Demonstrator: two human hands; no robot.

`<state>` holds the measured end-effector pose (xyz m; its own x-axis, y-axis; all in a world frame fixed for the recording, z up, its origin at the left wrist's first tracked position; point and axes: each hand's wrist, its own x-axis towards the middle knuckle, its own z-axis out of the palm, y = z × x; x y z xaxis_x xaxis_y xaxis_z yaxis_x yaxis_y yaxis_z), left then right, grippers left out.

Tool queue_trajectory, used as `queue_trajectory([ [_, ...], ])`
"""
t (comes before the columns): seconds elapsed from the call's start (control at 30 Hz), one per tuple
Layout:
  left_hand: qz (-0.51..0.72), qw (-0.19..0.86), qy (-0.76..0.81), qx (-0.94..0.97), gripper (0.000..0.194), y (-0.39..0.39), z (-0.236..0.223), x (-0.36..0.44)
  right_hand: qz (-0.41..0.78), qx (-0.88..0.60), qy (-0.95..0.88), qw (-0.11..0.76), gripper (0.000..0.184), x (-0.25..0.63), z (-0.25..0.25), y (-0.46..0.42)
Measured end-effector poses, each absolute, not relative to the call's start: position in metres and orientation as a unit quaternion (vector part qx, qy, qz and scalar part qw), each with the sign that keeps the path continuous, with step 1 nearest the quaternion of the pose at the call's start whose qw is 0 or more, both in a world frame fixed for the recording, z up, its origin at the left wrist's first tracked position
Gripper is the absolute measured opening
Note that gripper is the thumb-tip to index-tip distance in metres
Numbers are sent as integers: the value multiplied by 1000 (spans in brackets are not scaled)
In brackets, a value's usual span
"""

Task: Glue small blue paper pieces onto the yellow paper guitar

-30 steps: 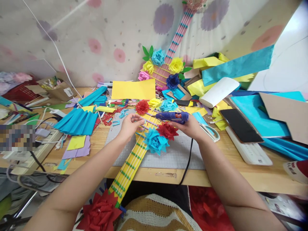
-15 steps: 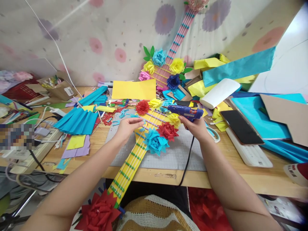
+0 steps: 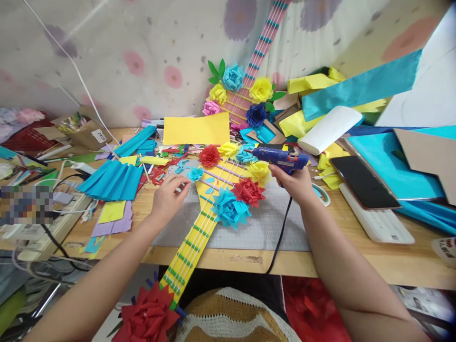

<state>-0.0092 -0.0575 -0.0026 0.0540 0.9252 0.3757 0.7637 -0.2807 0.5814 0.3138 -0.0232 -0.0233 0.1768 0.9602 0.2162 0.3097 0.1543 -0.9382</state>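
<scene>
My left hand (image 3: 171,195) is closed in a pinch, its fingertips at the lower left edge of a small blue paper flower (image 3: 195,174). That flower is beside the upper left edge of a yellow paper guitar (image 3: 195,240), which slants across the table edge. Blue petal-shaped pieces (image 3: 210,180) lie on the guitar's body. Around them are a red flower (image 3: 209,156), a second red flower (image 3: 248,190) and a large blue flower (image 3: 231,208). My right hand (image 3: 290,183) grips a blue glue gun (image 3: 280,157) by its handle, nozzle pointing left above the guitar.
A grey cutting mat (image 3: 270,232) lies under the guitar. Pleated blue paper (image 3: 112,181) and paper scraps are on the left, near a power strip (image 3: 46,228). At right lies a black phone (image 3: 365,181). A pink guitar (image 3: 263,52) leans at the back.
My left hand has drawn back to the left from over the guitar's body, uncovering the small blue flower and the blue petals. The glue gun has shifted slightly right.
</scene>
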Motion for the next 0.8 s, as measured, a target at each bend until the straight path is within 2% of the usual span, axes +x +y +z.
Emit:
queue_trajectory([
  [0.23,300,28,573,762,21,-51,-23,-10,303,-571,-565,513,41,314,-22,-22],
  [0.47,239,-26,585,774,47,-41,-21,-1,281,-584,-573,501,38,313,-19,-24],
  [0.8,137,-101,628,760,65,-27,-4,23,296,-562,-584,505,39,312,-17,-24],
])
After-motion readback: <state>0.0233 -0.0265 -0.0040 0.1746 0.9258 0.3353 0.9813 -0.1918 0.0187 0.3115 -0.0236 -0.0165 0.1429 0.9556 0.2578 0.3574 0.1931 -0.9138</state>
